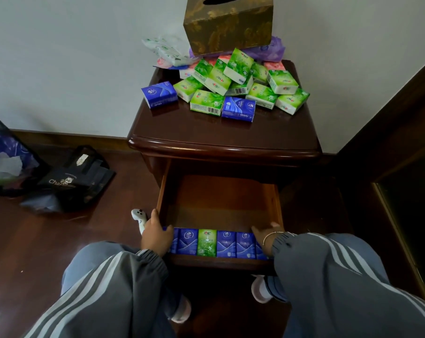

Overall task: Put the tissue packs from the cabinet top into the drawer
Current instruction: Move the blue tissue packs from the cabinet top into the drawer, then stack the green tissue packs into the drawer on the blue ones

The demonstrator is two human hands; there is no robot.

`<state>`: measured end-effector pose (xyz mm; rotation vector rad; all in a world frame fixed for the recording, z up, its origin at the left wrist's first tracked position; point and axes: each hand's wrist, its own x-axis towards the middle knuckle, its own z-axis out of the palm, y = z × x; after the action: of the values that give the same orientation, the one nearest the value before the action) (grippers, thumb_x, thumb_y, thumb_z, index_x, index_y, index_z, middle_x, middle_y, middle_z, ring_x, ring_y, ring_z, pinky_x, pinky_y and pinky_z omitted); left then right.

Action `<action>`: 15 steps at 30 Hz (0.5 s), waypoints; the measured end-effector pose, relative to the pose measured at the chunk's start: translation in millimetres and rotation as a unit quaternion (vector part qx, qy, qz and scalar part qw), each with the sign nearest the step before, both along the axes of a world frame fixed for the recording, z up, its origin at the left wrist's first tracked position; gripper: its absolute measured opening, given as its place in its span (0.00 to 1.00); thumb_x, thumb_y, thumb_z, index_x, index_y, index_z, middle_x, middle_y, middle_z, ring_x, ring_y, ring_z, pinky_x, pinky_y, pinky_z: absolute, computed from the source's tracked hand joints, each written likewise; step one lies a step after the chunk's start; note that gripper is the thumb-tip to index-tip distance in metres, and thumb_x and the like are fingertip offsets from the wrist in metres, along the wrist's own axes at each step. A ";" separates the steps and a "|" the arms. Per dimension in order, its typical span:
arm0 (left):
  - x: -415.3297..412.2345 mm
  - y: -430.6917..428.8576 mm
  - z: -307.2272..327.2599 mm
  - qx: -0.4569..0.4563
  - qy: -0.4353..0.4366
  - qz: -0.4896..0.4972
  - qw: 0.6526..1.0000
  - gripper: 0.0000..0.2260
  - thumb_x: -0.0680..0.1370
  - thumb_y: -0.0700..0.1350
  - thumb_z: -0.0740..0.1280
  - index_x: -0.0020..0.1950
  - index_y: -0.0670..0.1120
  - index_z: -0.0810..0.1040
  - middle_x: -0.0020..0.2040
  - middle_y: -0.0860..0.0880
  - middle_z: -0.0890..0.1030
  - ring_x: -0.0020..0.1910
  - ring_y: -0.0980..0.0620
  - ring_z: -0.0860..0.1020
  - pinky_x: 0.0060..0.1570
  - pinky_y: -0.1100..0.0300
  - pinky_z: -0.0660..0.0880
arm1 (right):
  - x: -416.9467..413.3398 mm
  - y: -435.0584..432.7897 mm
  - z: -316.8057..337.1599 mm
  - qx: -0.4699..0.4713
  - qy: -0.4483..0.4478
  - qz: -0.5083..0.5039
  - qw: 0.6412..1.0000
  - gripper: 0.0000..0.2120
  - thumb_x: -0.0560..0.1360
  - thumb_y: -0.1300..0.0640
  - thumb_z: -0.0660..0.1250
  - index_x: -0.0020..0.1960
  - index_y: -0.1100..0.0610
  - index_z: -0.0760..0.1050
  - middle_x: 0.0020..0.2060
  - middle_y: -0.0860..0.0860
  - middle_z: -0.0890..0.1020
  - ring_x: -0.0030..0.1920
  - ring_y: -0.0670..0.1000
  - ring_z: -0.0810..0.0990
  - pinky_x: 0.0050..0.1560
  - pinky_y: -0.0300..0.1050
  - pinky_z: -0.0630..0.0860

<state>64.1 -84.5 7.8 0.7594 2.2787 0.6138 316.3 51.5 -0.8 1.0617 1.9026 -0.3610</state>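
On the dark wooden cabinet top lies a heap of green tissue packs with two blue packs at its front. Below it the drawer is pulled out. A row of upright packs stands along its front wall, several blue and one green. My left hand rests at the row's left end, thumb on the drawer's side wall, fingertips hidden behind the end pack. At the right end, my right hand touches the last pack; a bracelet is on its wrist.
A gold patterned tissue box sits on crumpled plastic wrappers at the cabinet's back. On the floor to the left are a black bag, a mesh bin and a small white object. Dark furniture stands on the right.
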 end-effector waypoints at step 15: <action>-13.6 19.6 51.7 0.290 0.156 0.136 0.935 0.14 0.75 0.35 0.62 0.59 0.40 0.76 0.55 0.42 0.78 0.55 0.43 0.76 0.57 0.56 0.69 | 34.2 54.4 169.6 0.363 0.578 -0.148 0.715 0.15 0.74 0.60 0.66 0.60 0.57 0.75 0.55 0.54 0.80 0.57 0.56 0.77 0.58 0.46 0.70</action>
<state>50.5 -64.9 59.5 0.8620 2.5366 1.4280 350.5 105.8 168.8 1.9668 3.1487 -0.5492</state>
